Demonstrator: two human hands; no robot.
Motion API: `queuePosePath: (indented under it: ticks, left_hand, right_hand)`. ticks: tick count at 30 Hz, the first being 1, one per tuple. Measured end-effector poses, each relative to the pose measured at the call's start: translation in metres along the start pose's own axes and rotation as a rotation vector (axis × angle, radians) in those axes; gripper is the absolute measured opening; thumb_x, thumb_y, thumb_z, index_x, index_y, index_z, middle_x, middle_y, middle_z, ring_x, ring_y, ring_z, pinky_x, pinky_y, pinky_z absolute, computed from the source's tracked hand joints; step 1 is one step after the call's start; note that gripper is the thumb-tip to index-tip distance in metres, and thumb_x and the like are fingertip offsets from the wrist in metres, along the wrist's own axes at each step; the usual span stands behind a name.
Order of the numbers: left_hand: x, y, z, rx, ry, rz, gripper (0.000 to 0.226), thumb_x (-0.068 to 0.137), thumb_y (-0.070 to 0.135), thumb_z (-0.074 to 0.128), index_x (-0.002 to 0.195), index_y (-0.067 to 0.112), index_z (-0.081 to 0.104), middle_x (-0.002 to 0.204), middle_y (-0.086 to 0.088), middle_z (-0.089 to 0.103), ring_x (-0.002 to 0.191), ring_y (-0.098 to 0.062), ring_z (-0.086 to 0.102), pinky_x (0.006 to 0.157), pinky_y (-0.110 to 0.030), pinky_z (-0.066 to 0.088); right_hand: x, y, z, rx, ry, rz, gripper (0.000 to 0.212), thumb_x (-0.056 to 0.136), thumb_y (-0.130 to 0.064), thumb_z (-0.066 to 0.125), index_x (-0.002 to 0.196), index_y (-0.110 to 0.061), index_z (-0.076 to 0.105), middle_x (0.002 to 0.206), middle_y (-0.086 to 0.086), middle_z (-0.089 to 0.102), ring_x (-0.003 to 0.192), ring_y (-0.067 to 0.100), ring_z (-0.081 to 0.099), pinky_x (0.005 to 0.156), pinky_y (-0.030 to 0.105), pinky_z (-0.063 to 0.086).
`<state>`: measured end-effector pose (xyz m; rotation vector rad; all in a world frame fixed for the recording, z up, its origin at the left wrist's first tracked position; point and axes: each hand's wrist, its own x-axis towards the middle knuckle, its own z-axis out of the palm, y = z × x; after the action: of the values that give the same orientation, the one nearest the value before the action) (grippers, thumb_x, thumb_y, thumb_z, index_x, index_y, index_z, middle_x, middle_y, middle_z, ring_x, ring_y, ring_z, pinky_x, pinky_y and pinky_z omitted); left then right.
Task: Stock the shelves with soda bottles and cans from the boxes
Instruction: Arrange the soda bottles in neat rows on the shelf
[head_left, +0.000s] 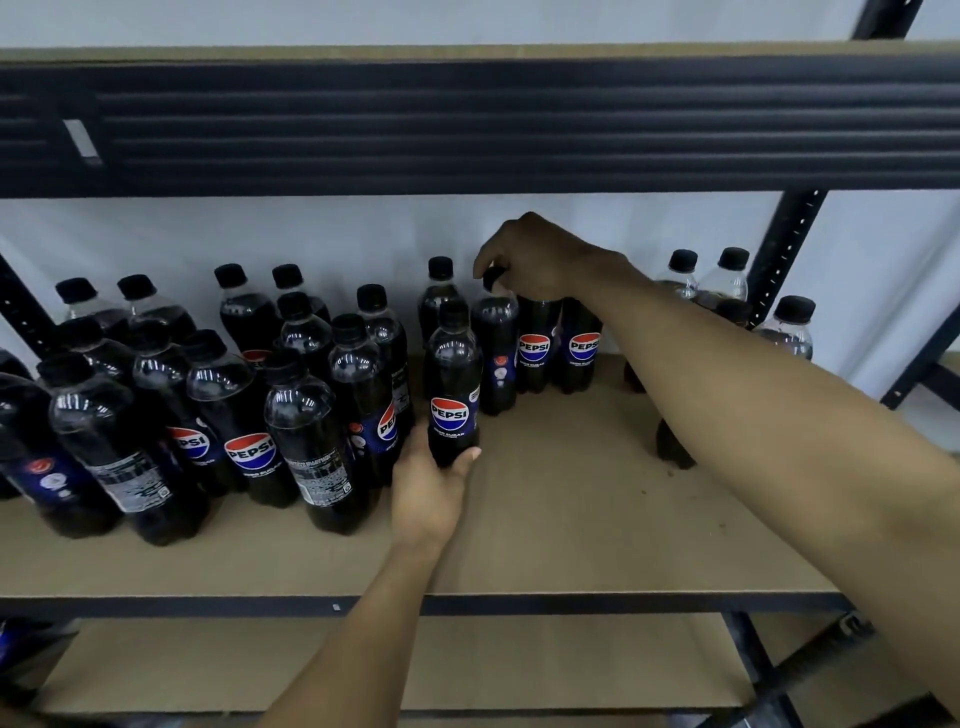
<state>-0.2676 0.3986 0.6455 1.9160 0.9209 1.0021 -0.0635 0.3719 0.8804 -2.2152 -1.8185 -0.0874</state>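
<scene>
Placing step in progress. Left hand (431, 491) is gripping the base of a Pepsi bottle (453, 384), bringing it upright over the shelf (571, 499), just in front of the rear bottle (496, 343). Right hand (537, 260) is pinching that rear bottle's cap, fingers curled over it. Next move is likely calling for seating both bottles beside their neighbours and letting go without toppling any.

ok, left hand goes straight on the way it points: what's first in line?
Left hand grips a bottle by its base and points toward the back of the shelf. That bottle would likely meet the rear bottle right behind it first; how far apart they stand is unclear.
</scene>
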Motion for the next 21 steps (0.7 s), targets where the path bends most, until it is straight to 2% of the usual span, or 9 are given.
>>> queuePosePath:
  ticks: [4,9,10,12,15,18,20,21]
  left_hand:
    - [-0.002,0.002,-0.001,0.013,0.003,-0.006,0.067,0.084,0.032,0.080,0.142,0.023,0.049,0.130,0.004,0.065,0.121,-0.013,0.060,0.101,-0.026,0.047]
    - [-0.007,0.008,-0.003,0.019,-0.015,-0.061,0.079,0.085,0.032,0.079,0.151,0.021,0.037,0.133,0.000,0.064,0.124,-0.019,0.059,0.094,-0.024,0.043]
    - [-0.007,0.007,-0.003,0.013,-0.023,-0.066,0.079,0.085,0.032,0.079,0.151,0.020,0.037,0.132,-0.001,0.065,0.123,-0.019,0.059,0.094,-0.024,0.043]
    - [-0.006,0.006,-0.002,0.015,-0.040,-0.071,0.076,0.085,0.034,0.079,0.148,0.021,0.040,0.131,-0.001,0.065,0.124,-0.019,0.059,0.096,-0.026,0.046]
    - [-0.004,0.003,-0.003,0.001,-0.054,-0.096,0.075,0.083,0.035,0.080,0.147,0.022,0.042,0.132,0.002,0.064,0.125,-0.017,0.058,0.101,-0.031,0.048]
    - [-0.003,0.002,-0.002,-0.027,-0.067,-0.103,0.075,0.082,0.034,0.080,0.146,0.023,0.043,0.135,0.003,0.062,0.127,-0.016,0.056,0.107,-0.040,0.047]
    - [-0.002,0.001,0.000,-0.039,-0.061,-0.093,0.072,0.083,0.031,0.080,0.145,0.022,0.044,0.136,0.002,0.061,0.128,-0.016,0.055,0.109,-0.042,0.046]
    - [-0.001,-0.001,0.001,-0.040,-0.060,-0.091,0.071,0.083,0.029,0.079,0.145,0.021,0.044,0.136,0.002,0.060,0.128,-0.017,0.055,0.109,-0.042,0.045]
  right_hand:
    - [-0.028,-0.011,-0.011,0.009,-0.048,0.004,0.029,0.090,-0.012,0.074,0.119,-0.018,0.074,0.105,-0.002,0.061,0.095,0.012,0.057,0.086,0.027,0.046]
    - [-0.069,-0.014,-0.019,0.027,-0.055,0.101,0.028,0.091,-0.018,0.074,0.118,-0.025,0.074,0.093,-0.014,0.056,0.100,0.012,0.056,0.095,0.037,0.050]
    - [-0.077,-0.014,-0.019,0.036,-0.045,0.114,0.028,0.092,-0.018,0.072,0.119,-0.025,0.074,0.093,-0.015,0.057,0.102,0.012,0.056,0.098,0.037,0.048]
    - [-0.091,-0.012,-0.012,0.089,0.006,0.131,0.028,0.093,-0.018,0.071,0.120,-0.025,0.073,0.106,-0.007,0.065,0.108,0.018,0.059,0.101,0.036,0.047]
    - [-0.104,-0.011,0.010,0.270,0.148,0.165,0.039,0.092,-0.024,0.073,0.130,-0.025,0.065,0.124,0.003,0.067,0.109,0.018,0.063,0.101,0.036,0.050]
    - [-0.117,-0.011,0.044,0.581,0.210,0.252,0.051,0.093,-0.026,0.073,0.141,-0.022,0.056,0.126,-0.002,0.067,0.108,0.012,0.064,0.102,0.035,0.051]
    - [-0.127,-0.011,0.072,0.809,0.232,0.324,0.046,0.092,-0.038,0.071,0.135,-0.026,0.059,0.124,-0.008,0.069,0.113,0.010,0.064,0.106,0.041,0.050]
    - [-0.133,-0.011,0.085,0.917,0.234,0.351,0.051,0.088,-0.044,0.073,0.134,-0.029,0.058,0.125,-0.011,0.069,0.116,0.008,0.063,0.108,0.041,0.048]
